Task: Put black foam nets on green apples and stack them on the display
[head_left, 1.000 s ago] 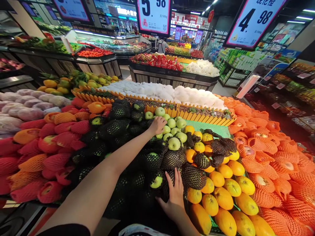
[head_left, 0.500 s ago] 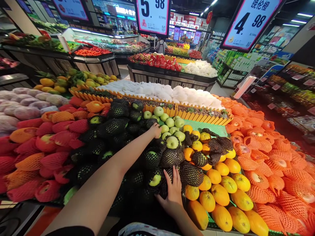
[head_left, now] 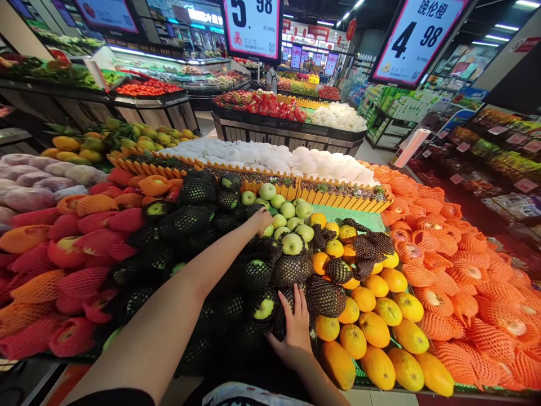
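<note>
My left arm stretches across the dark heap, and my left hand [head_left: 262, 220] is at the left edge of a pile of bare green apples [head_left: 287, 210]. Its fingers bend downward and are mostly hidden, right against the nearest apples. Lower down, my right hand [head_left: 295, 330] rests with fingers spread on fruit in black foam nets [head_left: 291, 270]. A green apple [head_left: 292, 244] sits on top of a netted fruit between the two hands. Just left of my right fingertips, a netted green fruit [head_left: 264, 306] shows its bare top.
Oranges [head_left: 374, 330] and loose black nets [head_left: 372, 248] lie to the right, then fruit in orange nets [head_left: 460, 276]. Red-netted fruit [head_left: 88, 254] fills the left. A yellow picket-style divider [head_left: 338, 195] crosses behind, before white-wrapped fruit [head_left: 262, 155]. Price screens [head_left: 252, 25] hang overhead.
The whole view has shifted slightly, with the scene sliding a little left. Both hands stay at nearly the same places on the fruit.
</note>
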The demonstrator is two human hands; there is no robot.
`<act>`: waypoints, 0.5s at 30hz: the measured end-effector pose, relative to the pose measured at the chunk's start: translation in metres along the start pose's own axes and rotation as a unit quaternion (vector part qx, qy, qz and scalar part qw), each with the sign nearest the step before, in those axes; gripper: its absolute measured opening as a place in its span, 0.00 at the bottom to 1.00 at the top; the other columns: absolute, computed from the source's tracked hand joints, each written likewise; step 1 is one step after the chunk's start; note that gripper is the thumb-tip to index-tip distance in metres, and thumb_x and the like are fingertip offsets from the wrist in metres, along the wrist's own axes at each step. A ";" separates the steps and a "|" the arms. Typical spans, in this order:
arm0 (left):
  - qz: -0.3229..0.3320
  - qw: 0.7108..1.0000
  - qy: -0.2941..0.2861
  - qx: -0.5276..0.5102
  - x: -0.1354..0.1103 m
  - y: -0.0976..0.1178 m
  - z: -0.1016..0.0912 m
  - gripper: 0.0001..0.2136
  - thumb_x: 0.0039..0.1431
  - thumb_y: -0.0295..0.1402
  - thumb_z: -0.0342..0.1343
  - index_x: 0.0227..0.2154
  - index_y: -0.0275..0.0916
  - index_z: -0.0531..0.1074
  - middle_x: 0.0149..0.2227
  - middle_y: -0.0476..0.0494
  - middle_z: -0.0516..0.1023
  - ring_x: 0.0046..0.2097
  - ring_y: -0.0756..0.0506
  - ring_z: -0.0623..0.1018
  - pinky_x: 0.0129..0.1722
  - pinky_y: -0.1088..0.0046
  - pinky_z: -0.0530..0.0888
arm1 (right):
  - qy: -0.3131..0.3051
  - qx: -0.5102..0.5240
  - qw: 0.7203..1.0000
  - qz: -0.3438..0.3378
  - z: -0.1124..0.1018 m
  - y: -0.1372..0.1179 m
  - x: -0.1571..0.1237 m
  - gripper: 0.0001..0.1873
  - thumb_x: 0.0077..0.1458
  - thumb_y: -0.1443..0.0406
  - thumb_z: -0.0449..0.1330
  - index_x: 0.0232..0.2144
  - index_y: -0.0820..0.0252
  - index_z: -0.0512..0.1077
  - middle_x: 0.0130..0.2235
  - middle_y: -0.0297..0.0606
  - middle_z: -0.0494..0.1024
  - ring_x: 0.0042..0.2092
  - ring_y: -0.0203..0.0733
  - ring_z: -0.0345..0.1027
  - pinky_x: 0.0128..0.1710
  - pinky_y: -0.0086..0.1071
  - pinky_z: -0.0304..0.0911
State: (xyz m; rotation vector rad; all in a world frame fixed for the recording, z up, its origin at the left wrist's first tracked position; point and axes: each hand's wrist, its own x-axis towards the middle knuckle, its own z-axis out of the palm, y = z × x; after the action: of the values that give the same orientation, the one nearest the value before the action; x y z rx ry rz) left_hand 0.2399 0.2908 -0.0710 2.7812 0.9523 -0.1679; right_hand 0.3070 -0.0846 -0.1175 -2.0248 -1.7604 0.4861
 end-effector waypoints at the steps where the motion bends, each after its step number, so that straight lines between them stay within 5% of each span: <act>1: 0.008 1.000 0.008 -0.004 -0.003 -0.001 -0.003 0.19 0.37 0.38 0.66 0.35 0.40 0.72 0.42 0.36 0.80 0.57 0.33 0.70 0.66 0.54 0.50 | 0.001 0.000 1.000 0.001 0.000 0.000 0.000 0.45 0.49 0.62 0.64 0.69 0.53 0.57 0.73 0.40 0.30 0.73 0.60 0.27 0.68 0.56 0.42; 5: 0.030 0.998 0.048 -0.006 -0.020 -0.004 -0.009 0.26 0.34 0.36 0.66 0.42 0.39 0.74 0.50 0.33 0.76 0.59 0.31 0.68 0.66 0.56 0.51 | 0.009 -0.004 1.000 -0.001 0.001 -0.001 0.001 0.45 0.49 0.63 0.64 0.68 0.53 0.58 0.73 0.40 0.31 0.73 0.60 0.29 0.68 0.56 0.43; 8: 0.020 0.991 0.135 -0.011 -0.035 -0.006 -0.012 0.35 0.36 0.38 0.67 0.52 0.36 0.70 0.55 0.32 0.73 0.59 0.31 0.68 0.63 0.57 0.56 | 0.013 -0.003 1.000 -0.008 0.002 0.000 0.001 0.45 0.49 0.62 0.64 0.68 0.54 0.58 0.73 0.41 0.31 0.73 0.61 0.29 0.68 0.56 0.43; 15: -0.010 0.959 0.281 -0.035 -0.082 0.007 -0.032 0.35 0.43 0.43 0.66 0.55 0.34 0.68 0.55 0.32 0.72 0.59 0.31 0.68 0.63 0.55 0.59 | 0.019 0.007 1.000 -0.005 -0.001 0.000 0.001 0.46 0.47 0.63 0.66 0.68 0.53 0.59 0.73 0.41 0.32 0.73 0.59 0.29 0.69 0.54 0.41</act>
State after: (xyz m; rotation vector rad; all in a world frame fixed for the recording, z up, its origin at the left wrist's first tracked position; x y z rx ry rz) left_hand 0.1808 0.2440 -0.0243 2.7970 1.0689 0.6768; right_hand 0.3072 -0.0838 -0.1165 -2.0011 -1.7402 0.4536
